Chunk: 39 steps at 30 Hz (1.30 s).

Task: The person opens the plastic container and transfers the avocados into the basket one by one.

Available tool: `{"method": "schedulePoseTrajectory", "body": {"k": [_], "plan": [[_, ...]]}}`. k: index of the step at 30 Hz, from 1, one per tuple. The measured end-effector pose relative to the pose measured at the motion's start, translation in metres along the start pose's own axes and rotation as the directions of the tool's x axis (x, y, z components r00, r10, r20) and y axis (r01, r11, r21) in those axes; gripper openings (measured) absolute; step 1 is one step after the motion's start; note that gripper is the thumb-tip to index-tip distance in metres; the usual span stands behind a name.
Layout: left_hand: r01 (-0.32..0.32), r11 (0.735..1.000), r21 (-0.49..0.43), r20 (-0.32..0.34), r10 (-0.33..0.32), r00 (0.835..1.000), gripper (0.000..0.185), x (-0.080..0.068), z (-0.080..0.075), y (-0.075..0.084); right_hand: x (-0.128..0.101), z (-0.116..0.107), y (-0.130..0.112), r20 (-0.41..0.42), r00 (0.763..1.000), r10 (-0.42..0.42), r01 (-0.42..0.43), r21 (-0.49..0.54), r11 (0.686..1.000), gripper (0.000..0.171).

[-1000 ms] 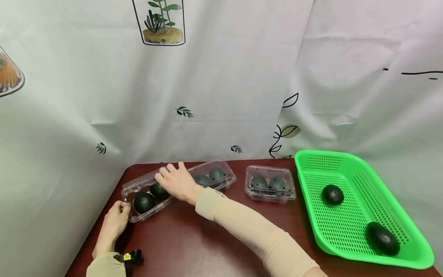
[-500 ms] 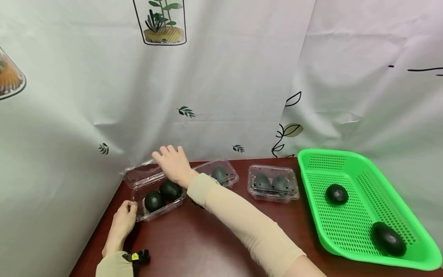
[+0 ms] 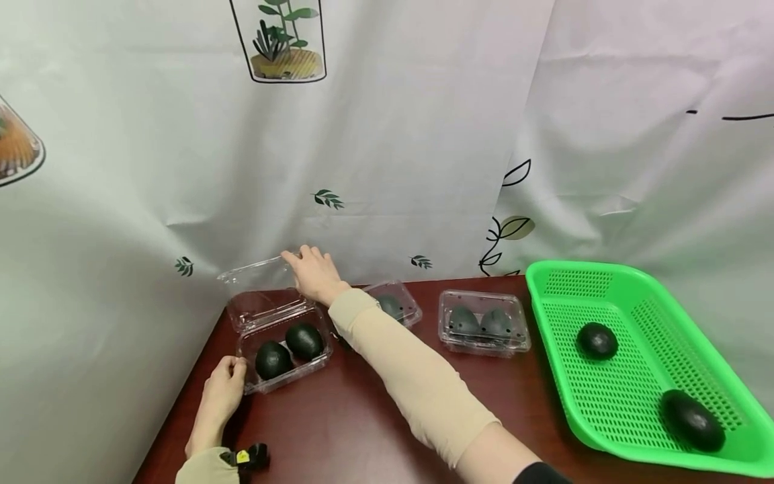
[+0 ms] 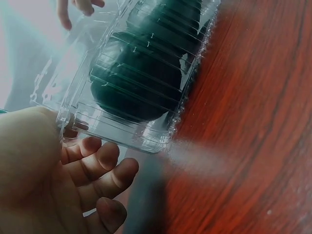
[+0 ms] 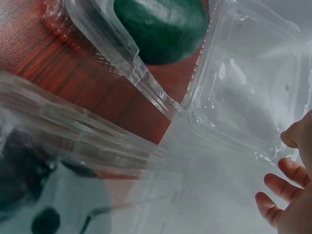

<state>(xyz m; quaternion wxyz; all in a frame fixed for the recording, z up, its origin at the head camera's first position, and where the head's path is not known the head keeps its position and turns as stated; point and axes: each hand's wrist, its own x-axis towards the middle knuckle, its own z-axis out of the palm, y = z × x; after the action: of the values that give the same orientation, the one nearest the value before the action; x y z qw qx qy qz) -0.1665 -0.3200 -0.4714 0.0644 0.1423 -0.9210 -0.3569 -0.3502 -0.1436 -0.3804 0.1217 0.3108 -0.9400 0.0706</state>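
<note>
Your left hand [image 3: 221, 393] grips the box [image 3: 296, 375], right hand [image 3: 316, 274] pinches its lid [image 3: 256, 286], now raised higher; two avocados [image 3: 304, 341] inside lie uncovered.

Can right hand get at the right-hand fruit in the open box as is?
Probably yes: the lid is raised, leaving that fruit uncovered from above; the right hand would likely have to let go of the lid's edge.

Glare streaks the clear lid [image 5: 251, 90]; wrist views look dimmer.
</note>
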Motion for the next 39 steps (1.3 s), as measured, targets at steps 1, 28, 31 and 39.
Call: {"method": "schedulePoseTrajectory", "body": {"k": [1,28,31,39], "plan": [[-0.001,1.000,0.000,0.000,0.001,1.000,0.035,0.000,0.000,0.000,0.001,0.001,-0.001,0.005,1.000,0.005,-0.005,-0.002,1.000,0.048],[0.016,1.000,0.000,0.013,-0.016,1.000,0.034,-0.002,0.000,-0.002,-0.007,-0.007,-0.025,0.039,0.994,-0.101,0.100,0.028,0.995,0.042],[0.009,1.000,-0.002,0.015,-0.009,1.000,0.035,-0.001,0.000,-0.002,-0.014,-0.008,-0.035,0.056,0.988,-0.143,0.140,0.041,0.989,0.040],[-0.004,1.000,0.006,0.003,0.004,1.000,0.033,0.000,0.001,-0.002,-0.045,-0.004,-0.065,0.095,0.975,-0.201,0.197,0.052,0.979,0.034]]}}
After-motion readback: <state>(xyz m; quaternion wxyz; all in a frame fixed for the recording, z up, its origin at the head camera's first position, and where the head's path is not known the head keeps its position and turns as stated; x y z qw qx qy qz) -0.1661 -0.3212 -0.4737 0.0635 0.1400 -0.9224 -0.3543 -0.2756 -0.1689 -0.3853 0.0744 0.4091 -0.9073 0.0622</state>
